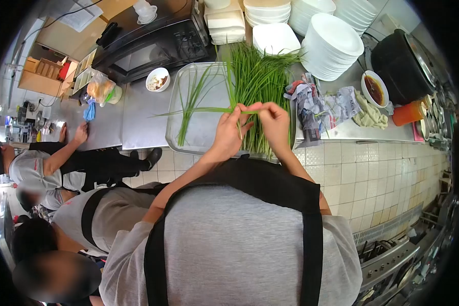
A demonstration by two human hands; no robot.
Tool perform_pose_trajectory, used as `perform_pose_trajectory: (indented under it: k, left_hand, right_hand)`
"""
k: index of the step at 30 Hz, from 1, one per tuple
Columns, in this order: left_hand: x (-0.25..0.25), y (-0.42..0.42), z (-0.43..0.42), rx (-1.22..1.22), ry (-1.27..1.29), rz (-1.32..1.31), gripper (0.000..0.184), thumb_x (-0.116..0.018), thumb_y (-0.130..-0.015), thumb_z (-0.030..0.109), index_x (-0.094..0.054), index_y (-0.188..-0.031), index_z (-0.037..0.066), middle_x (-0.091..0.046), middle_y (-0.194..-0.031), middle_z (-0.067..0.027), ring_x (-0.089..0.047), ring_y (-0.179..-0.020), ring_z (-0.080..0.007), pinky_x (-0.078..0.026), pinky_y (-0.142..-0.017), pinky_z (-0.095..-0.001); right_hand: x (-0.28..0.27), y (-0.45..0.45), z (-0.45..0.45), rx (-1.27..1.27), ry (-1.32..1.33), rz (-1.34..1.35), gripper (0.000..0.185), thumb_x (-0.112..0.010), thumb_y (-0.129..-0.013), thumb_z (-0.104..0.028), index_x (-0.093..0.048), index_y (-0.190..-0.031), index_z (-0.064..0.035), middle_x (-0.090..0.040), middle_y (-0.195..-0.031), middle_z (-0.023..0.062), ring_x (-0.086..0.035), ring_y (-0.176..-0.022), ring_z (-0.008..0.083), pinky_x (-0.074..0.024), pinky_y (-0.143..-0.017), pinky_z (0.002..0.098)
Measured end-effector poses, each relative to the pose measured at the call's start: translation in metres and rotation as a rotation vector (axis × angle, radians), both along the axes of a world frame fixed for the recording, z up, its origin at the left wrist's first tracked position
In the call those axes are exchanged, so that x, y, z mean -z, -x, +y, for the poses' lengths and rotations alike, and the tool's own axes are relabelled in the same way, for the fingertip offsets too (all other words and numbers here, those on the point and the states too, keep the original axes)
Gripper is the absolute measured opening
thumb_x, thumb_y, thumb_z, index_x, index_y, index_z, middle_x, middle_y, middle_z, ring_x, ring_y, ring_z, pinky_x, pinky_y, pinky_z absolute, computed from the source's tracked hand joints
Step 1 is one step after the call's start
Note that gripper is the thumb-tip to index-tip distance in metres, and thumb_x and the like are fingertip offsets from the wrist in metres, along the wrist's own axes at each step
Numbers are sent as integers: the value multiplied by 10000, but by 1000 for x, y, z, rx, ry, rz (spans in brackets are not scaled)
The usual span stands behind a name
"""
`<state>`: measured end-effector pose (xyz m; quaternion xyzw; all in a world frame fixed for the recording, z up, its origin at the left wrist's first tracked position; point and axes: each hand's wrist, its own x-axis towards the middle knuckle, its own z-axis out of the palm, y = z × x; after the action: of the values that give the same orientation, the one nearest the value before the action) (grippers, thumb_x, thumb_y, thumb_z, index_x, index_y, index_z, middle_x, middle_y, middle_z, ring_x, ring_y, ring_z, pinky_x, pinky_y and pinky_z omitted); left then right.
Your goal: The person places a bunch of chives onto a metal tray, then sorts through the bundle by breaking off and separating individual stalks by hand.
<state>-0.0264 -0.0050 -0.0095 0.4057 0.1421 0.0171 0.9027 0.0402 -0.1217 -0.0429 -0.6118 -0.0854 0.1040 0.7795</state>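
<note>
L hand (228,133) pinches a few green stalks (209,109) above tray (170,133) on tabletop (140,115); R hand (275,126) pinches their R end. Big pile (260,76) fills tray's R side, small bunch (187,109) on L. Risk: stalks could snap if pulled too hard, or drop & mix w/ pile if pinch slackens.

No readable text; print on crumpled paper (311,109), red shirt marking (37,163) too small.
</note>
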Motion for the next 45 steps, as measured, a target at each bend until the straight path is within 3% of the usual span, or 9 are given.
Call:
perform_pose_trajectory:
  k: [3,7,14,20,27,32,37,39,45]
  left_hand:
    - [6,1,3,54,-45,-59,243,-329,-976,304,-476,-1044,123,-440,-1342,-114,-394,-1228,-216,-345,-963,-406]
    - [2,-3,3,-30,69,-94,254,-338,-971,306,-471,-1078,117,-403,-1368,-125,-360,-1243,-228,-320,-987,-394]
    - [13,-6,1,1,-39,-167,266,-337,-972,296,-469,-1087,96,-414,-1352,-147,-389,-1213,-238,-290,-1014,-397]
    - [3,-2,3,9,-37,-151,227,-345,-977,269,-473,-1071,107,-469,-1295,-161,-472,-1138,-237,-332,-978,-420]
    - [5,-4,-11,-27,22,-163,177,-391,-971,241,-508,-936,114,-536,-1232,-142,-504,-1097,-201,-377,-923,-380]
    - [4,-6,-4,-88,17,-166,164,-378,-973,250,-481,-969,123,-491,-1276,-150,-472,-1104,-191,-367,-922,-372]
    - [10,-6,1,-95,20,-182,173,-377,-976,242,-494,-941,119,-500,-1266,-170,-535,-962,-166,-432,-759,-291]
    - [8,-5,2,-94,1,-173,178,-371,-978,237,-493,-944,113,-493,-1270,-176,-543,-918,-163,-443,-738,-295]
    - [16,-8,-2,-150,-139,-207,193,-353,-983,233,-484,-969,93,-528,-1220,-191,-554,-960,-177,-460,-821,-329]
  right_hand:
    - [-2,-12,-9,102,-398,357,95,-498,-807,-93,-554,-755,-37,-509,-628,-9,-386,-494,52,-286,-433,199]
    - [-11,8,-10,-347,-129,360,146,-477,-863,-123,-578,-805,-34,-505,-634,-13,-403,-511,57,-314,-471,194]
    - [-8,24,6,-266,121,-70,182,-581,-847,-154,-619,-809,19,-553,-639,-7,-462,-553,50,-362,-501,220]
    - [-8,16,-1,-210,313,-76,143,-543,-798,-102,-598,-775,27,-575,-647,11,-486,-561,52,-380,-517,221]
    - [4,8,6,-66,-128,338,127,-466,-838,-114,-550,-790,-32,-507,-634,-5,-429,-528,74,-345,-481,232]
    - [3,5,-2,-54,-334,622,131,-447,-863,-136,-512,-773,-66,-474,-651,-7,-414,-531,82,-343,-490,216]
    - [-8,16,0,-339,-59,298,140,-404,-869,-105,-525,-835,-43,-569,-734,32,-483,-579,85,-383,-511,221]
    - [-10,16,-2,-377,-74,324,138,-429,-870,-106,-544,-847,-32,-568,-719,25,-485,-577,85,-389,-512,222]
    - [-8,21,1,-313,149,84,124,-549,-839,-106,-601,-840,6,-557,-659,-2,-463,-568,52,-370,-514,216]
